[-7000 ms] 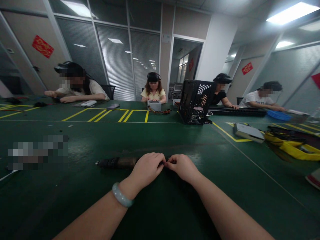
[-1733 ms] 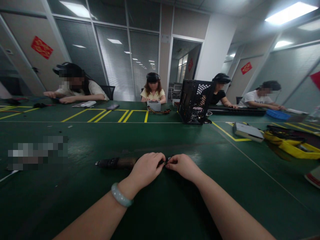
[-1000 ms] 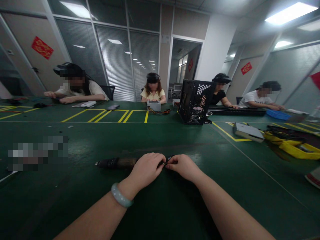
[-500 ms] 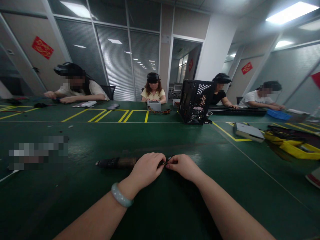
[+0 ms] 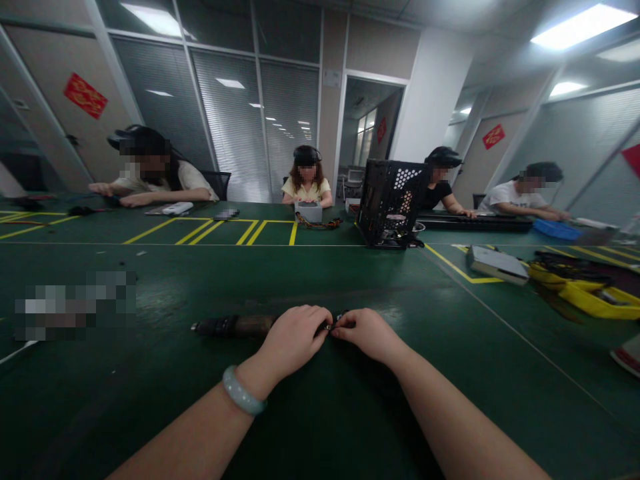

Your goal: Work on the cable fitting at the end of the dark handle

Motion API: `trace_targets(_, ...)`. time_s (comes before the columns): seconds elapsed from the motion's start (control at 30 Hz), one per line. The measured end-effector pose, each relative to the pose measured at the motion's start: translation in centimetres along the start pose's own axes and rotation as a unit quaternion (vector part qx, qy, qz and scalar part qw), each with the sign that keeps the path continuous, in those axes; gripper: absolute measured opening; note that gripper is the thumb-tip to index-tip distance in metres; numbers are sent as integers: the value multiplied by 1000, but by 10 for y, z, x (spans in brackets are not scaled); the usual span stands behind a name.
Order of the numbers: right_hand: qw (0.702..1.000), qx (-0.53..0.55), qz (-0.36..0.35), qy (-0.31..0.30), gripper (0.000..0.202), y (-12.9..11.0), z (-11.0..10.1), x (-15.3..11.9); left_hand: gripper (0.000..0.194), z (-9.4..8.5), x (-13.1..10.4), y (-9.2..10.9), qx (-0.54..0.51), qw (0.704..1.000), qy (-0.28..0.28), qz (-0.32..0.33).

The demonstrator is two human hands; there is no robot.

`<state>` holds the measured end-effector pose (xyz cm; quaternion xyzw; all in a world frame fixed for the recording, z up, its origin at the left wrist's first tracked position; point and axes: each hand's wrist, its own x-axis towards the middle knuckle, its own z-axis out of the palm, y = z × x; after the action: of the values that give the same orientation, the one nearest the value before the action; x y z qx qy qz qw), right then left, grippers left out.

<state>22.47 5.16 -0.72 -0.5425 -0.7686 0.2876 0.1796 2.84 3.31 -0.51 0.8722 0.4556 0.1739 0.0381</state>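
Note:
A dark cylindrical tool with a narrow metal tip (image 5: 235, 326) lies on the green table (image 5: 200, 413), its tip pointing left. My left hand (image 5: 299, 337) covers the tool's right end, thumb and fingers closed together at a small dark and metallic piece. Facing it, almost touching, my right hand (image 5: 367, 333) has its fingertips pinched at the same spot. What sits between the fingertips is too small to name. A light green bangle (image 5: 243, 391) circles my left wrist.
Beyond my hands stands a black computer case (image 5: 393, 203). At the right are a silver box (image 5: 497, 263) and a yellow tray (image 5: 595, 299) with cables. A blurred-out object lies at the left. Several people sit across the table.

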Motion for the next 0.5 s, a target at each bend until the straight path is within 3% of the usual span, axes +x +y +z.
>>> trace_targets(0.5,1000,0,-9,1,17,2,1,1,14,0,0,0,0,1000,3,8)
